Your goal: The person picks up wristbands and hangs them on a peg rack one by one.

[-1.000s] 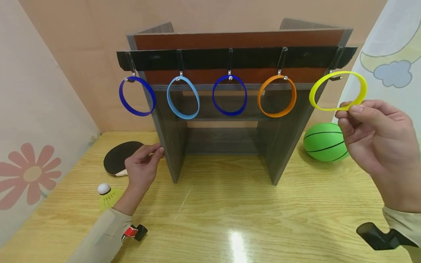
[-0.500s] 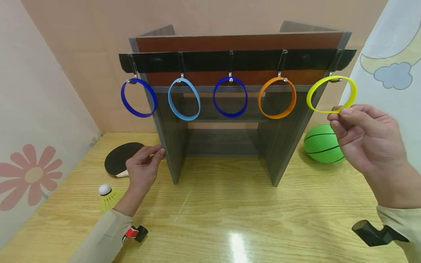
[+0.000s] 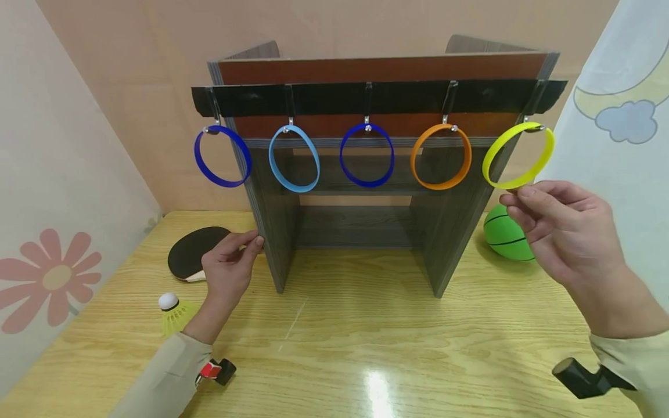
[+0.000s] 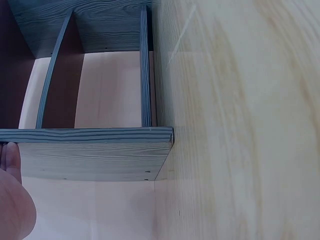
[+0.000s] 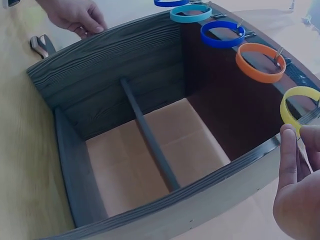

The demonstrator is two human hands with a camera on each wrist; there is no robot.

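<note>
A yellow silicone wristband (image 3: pixel 517 155) hangs from the rightmost metal hook on the black strip (image 3: pixel 329 100). My right hand (image 3: pixel 569 232) pinches its lower edge between thumb and fingertips; the right wrist view shows the fingers at the same yellow band (image 5: pixel 292 102). The left hand (image 3: pixel 228 267) holds the front edge of the grey wooden shelf's left side panel (image 3: pixel 269 232). From the other hooks hang an orange wristband (image 3: pixel 467 159), a dark blue one in the middle, a light blue wristband (image 3: pixel 272 159) and another dark blue wristband (image 3: pixel 198 157).
On the wooden table (image 3: pixel 366 342), a black table tennis bat (image 3: pixel 193 249) and a yellow shuttlecock (image 3: pixel 175 310) lie left of the shelf. A green ball (image 3: pixel 504 235) sits to its right, partly behind my right hand. Walls stand behind and at both sides.
My right hand has moved left and down with the yellow wristband's lower edge, and the band has gone from stretched to rounder. The left hand keeps its place on the shelf.
</note>
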